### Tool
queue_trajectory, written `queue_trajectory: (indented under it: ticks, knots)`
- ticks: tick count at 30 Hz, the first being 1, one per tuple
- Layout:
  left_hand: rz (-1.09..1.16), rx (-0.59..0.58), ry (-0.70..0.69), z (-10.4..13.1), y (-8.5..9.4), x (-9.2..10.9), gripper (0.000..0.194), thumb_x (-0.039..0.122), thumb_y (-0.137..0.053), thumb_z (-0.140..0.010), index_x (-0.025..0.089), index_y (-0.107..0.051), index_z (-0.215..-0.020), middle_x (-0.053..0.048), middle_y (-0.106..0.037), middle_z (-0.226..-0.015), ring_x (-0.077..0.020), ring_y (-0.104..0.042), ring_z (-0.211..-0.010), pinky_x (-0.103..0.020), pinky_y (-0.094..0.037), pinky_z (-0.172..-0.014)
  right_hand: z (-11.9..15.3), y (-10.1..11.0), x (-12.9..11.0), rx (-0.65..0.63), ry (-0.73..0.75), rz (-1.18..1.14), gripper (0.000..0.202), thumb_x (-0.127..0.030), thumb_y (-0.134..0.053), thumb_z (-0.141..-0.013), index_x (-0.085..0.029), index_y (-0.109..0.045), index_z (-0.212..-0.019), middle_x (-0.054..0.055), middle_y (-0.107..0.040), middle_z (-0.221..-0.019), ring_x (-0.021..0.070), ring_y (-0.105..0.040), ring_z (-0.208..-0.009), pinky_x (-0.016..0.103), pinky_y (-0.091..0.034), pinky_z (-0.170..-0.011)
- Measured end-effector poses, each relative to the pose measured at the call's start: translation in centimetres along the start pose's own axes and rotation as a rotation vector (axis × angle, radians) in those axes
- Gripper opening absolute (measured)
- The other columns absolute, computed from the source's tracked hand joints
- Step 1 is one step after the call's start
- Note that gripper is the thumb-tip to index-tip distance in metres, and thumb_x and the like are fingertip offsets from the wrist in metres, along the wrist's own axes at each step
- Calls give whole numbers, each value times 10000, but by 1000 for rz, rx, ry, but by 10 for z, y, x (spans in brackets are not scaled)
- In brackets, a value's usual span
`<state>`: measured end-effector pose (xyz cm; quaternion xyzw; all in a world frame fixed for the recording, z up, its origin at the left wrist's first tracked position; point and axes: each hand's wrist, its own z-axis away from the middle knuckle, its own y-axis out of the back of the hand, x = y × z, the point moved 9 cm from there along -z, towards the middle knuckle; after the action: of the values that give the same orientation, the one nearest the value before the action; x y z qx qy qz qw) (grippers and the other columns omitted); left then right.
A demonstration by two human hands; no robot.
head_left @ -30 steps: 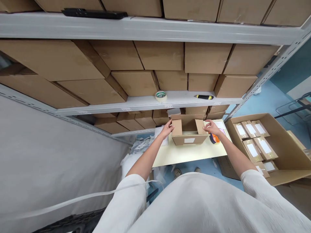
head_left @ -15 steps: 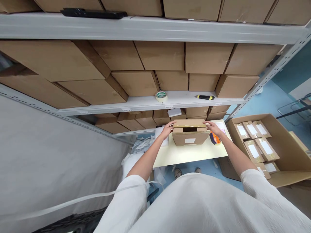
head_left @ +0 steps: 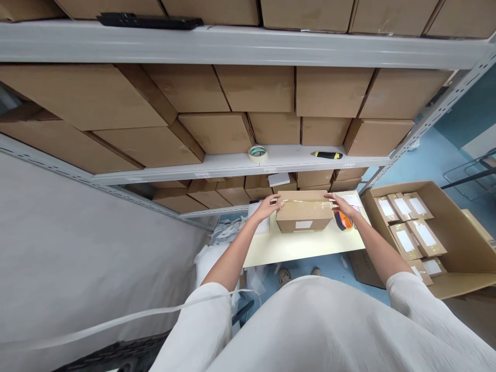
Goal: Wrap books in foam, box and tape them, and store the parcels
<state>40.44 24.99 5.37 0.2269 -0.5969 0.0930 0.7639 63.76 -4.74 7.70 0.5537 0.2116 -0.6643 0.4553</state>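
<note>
A small brown cardboard box [head_left: 304,209] stands on the cream-coloured tabletop [head_left: 279,250], its top flaps down and a strip of clear tape along the top. A white label [head_left: 304,225] is stuck on its front. My left hand [head_left: 266,207] grips the box's left end, with thumb and fingers at the upper edge. At the right end, my right hand [head_left: 341,203] holds it the same way. An orange and purple tape dispenser [head_left: 343,220] lies beside the box, under my right wrist.
Shelves [head_left: 232,164] packed with cardboard boxes rise ahead. A masking tape roll [head_left: 258,153] and a yellow-black utility knife [head_left: 327,155] lie on one. To the right, a large open carton [head_left: 465,261] holds several small labelled boxes. White crumpled material [head_left: 219,248] is at the left.
The box's front flap has come down, and the dark gap in its top is now covered. Both hands have stayed at the two ends.
</note>
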Motion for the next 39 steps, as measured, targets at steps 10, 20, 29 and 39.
queue_trajectory:
  ticks: [10, 20, 29, 39]
  knots:
    - [-179, 115, -92, -16, -15, -9, 791, 423, -732, -935, 227, -498, -1665, -117, -497, -1718, -325, -497, -1571, -440, -412, -1295, -13, -14, 6, 76, 177, 78, 692, -580, -816, -851, -327, -579, -1450, 109, -545, -1617, 329, -584, -1403, 521, -515, -1185]
    - [-135, 82, -63, -17, -39, -4, 828, 435, -746, -943, 220, -465, -1692, -108, -486, -1725, -316, -542, -1539, -400, -458, -1259, -10, 12, 16, 110, 163, 124, 685, -542, -832, -829, -314, -608, -1434, 106, -594, -1569, 315, -634, -1327, 546, -504, -1199]
    - [-87, 37, -48, 5, -30, -21, 894, 508, -791, -901, 228, -472, -1689, -120, -470, -1733, -331, -639, -1431, -467, -493, -1238, -6, -2, 8, 20, 104, 126, 668, -489, -873, -798, -300, -632, -1391, 115, -569, -1593, 310, -655, -1292, 523, -537, -1162]
    - [-185, 115, -102, -10, -3, -14, 826, 465, -737, -919, 206, -498, -1666, -121, -460, -1743, -325, -426, -1617, -453, -334, -1339, -25, -23, 5, 33, 148, 88, 705, -468, -831, -812, -312, -591, -1456, 101, -527, -1635, 317, -574, -1411, 525, -488, -1209]
